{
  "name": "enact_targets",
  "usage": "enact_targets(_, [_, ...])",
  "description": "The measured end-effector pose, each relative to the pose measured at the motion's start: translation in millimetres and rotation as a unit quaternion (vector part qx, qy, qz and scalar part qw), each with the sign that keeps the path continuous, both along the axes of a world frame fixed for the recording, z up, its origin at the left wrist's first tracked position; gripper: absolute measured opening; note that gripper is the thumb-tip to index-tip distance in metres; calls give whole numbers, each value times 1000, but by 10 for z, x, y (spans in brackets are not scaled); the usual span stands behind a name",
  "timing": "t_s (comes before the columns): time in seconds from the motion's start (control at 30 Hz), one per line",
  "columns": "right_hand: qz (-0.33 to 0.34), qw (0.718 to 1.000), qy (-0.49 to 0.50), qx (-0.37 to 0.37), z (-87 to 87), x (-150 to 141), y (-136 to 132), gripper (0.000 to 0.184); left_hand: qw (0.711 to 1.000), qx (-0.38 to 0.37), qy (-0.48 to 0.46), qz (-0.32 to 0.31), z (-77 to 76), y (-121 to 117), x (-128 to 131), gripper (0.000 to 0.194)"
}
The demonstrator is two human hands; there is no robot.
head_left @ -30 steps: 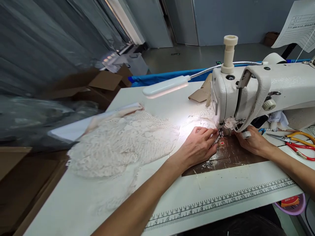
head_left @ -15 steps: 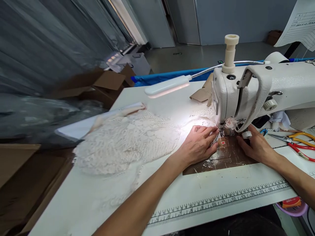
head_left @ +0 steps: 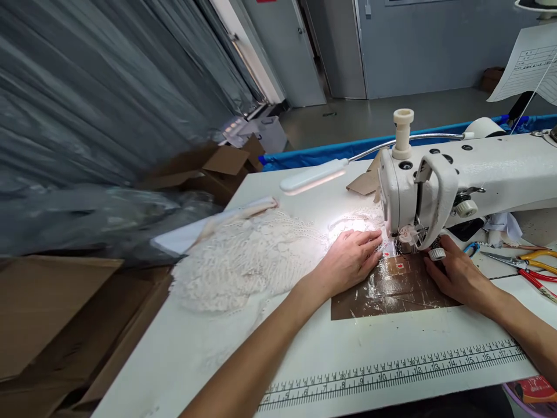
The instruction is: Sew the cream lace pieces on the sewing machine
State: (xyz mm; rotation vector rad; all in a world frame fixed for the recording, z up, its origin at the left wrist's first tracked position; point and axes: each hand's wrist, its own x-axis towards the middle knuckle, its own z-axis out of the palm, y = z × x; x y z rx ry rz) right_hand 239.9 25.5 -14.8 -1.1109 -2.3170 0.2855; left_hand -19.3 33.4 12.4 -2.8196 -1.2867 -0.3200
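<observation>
My left hand (head_left: 354,255) lies flat on white lace fabric (head_left: 354,220), left of the needle area of a white sewing machine (head_left: 400,186). Its fingers are stretched out towards the presser foot. My right hand (head_left: 463,273) rests on the right of the presser foot, thumb and index finger apart. Its fingertips are partly hidden behind a small white knob (head_left: 437,253) and the machine head. A larger heap of the lace (head_left: 243,261) spreads over the table to the left. Under my hands lies a shiny brown plate (head_left: 391,296).
A lit lamp (head_left: 313,177) hangs over the lace. Scissors with red handles (head_left: 537,281) and a yellow-handled tool (head_left: 539,255) lie at right. A printed ruler (head_left: 391,374) runs along the white table's front edge. Cardboard boxes (head_left: 56,325) stand at left.
The view has tilted up and turned left. My right hand has drawn slightly back from the presser foot. My left hand has shifted slightly away from the needle, still on the lace.
</observation>
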Motion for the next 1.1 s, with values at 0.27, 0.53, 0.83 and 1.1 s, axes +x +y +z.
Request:
enact_targets(0.27, [29, 999, -24, 20, 23, 15, -31, 30, 1000, -24, 1, -7, 360, 81, -138, 35])
enact_targets(0.53, [41, 999, -29, 17, 21, 27, -27, 31, 999, -26, -40, -7, 362, 228, -152, 33])
enact_targets(0.83, [45, 999, -18, 0, 14, 16, 6, 29, 998, -2, 57, -3, 22, 327, 149, 19])
enact_targets(1.1, [28, 999, -41, -17, 14, 20, -23, 21, 994, -1, 37, 105, 79, 111, -70, 21])
